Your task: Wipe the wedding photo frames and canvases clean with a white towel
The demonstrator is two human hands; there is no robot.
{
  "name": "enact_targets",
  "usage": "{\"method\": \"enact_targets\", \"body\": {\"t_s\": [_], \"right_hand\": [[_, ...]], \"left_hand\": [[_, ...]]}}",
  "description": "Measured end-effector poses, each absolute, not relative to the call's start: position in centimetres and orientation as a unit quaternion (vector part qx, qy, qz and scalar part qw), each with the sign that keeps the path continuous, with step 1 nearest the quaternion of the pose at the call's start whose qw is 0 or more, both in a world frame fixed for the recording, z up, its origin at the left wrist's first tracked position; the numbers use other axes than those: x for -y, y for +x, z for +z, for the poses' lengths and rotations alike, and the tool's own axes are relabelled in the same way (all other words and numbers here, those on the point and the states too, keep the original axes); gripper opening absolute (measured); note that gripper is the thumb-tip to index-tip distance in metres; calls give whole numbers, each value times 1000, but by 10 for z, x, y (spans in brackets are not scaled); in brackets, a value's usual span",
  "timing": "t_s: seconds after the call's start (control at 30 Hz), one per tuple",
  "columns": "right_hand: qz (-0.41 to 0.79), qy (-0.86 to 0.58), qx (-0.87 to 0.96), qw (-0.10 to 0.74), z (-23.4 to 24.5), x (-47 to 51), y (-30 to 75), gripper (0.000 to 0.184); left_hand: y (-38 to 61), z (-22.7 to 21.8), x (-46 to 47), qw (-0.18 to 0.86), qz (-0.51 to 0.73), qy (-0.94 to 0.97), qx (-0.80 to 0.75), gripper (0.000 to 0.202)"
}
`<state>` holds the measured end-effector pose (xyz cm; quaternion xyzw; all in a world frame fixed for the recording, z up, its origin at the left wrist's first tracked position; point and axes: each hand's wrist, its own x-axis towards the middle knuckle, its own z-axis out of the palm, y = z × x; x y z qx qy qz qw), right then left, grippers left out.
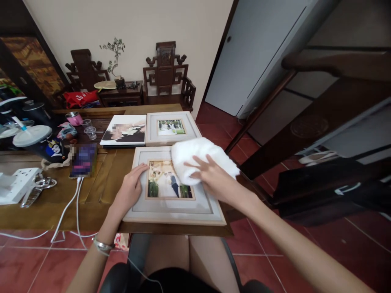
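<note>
One framed photo (pixel 160 183) lies flat on the table (pixel 104 199), at the near right corner; a fluffy white cloth (pixel 186 150) covers the frame's far right corner; the right hand (pixel 210 173) rests on the cloth, fingers spread and unclenched; the left hand (pixel 131 185) lies loosely on the frame's left border, likewise unclenched; just beyond, toward the table's far right corner, lies a second framed photo (pixel 171 127), with a photo panel (pixel 125 130) beside its left edge; farther left are a phone (pixel 83 160), white cables (pixel 69 209) running from it over the near edge, and a lidded cup (pixel 33 136).
</note>
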<state>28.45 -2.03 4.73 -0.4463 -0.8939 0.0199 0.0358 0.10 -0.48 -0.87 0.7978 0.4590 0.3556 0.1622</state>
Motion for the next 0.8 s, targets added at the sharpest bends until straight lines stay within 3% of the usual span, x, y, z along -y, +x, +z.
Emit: {"method": "enact_targets", "body": {"t_s": [0.17, 0.3, 0.43, 0.57, 0.8], "right_hand": [[119, -371, 914, 118, 51, 100, 297, 58], [104, -383, 893, 213, 39, 133, 316, 56], [60, -468, 829, 299, 8, 132, 305, 47], [19, -440, 825, 355, -6, 132, 277, 29], [116, -424, 799, 410, -2, 140, 288, 23]], "left_hand": [[3, -4, 13, 172, 364, 785, -471, 50], [1, -5, 16, 195, 431, 714, -516, 53], [-3, -3, 27, 395, 487, 547, -555, 73], [-3, 13, 61, 579, 419, 415, -564, 68], [-1, 26, 109, 607, 422, 259, -622, 51]]}}
